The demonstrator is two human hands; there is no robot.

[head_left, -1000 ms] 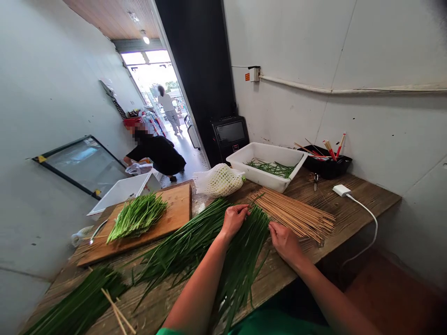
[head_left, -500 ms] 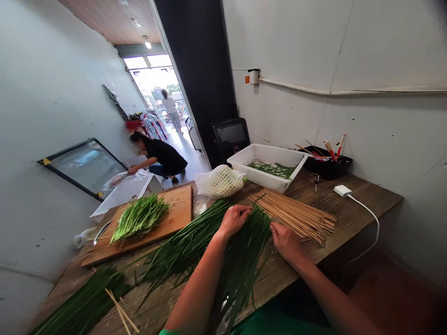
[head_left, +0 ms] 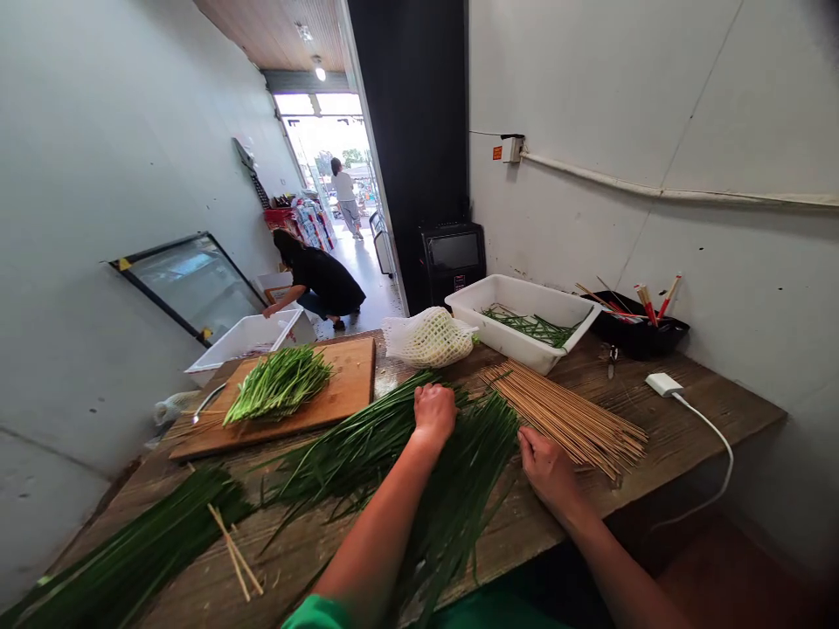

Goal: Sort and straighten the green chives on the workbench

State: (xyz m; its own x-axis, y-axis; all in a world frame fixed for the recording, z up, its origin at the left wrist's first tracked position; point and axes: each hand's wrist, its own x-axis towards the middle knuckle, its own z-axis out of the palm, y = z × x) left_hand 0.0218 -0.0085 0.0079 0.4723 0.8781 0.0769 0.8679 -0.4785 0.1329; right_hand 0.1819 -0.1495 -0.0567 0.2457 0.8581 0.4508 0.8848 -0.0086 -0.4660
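Observation:
Long dark green garlic chives [head_left: 367, 437] lie in a loose heap across the middle of the table. My left hand [head_left: 435, 411] is on this heap, its fingers curled closed into the leaves; the fingertips are hidden. Beside it, a row of garlic chives [head_left: 481, 445] fans down toward the table's front edge. At the right side of that row my right hand [head_left: 544, 459] is closed in a pinch; whatever is between its fingers is too small to make out. Thin wooden skewers [head_left: 570, 415] lie in a spread bundle just beyond my right hand.
A cutting board [head_left: 357, 367] bears cut green stalks [head_left: 279, 384]. Behind are produce in white foam netting [head_left: 429, 336], a white bin [head_left: 472, 297] and a black tray [head_left: 648, 336]. A charger [head_left: 663, 384] trails its cable rightward. A person [head_left: 321, 275] crouches beyond the table.
My left hand has shifted left from the top of the chive row onto the loose heap. My right hand stays pinched by the row. The view has turned slightly left.

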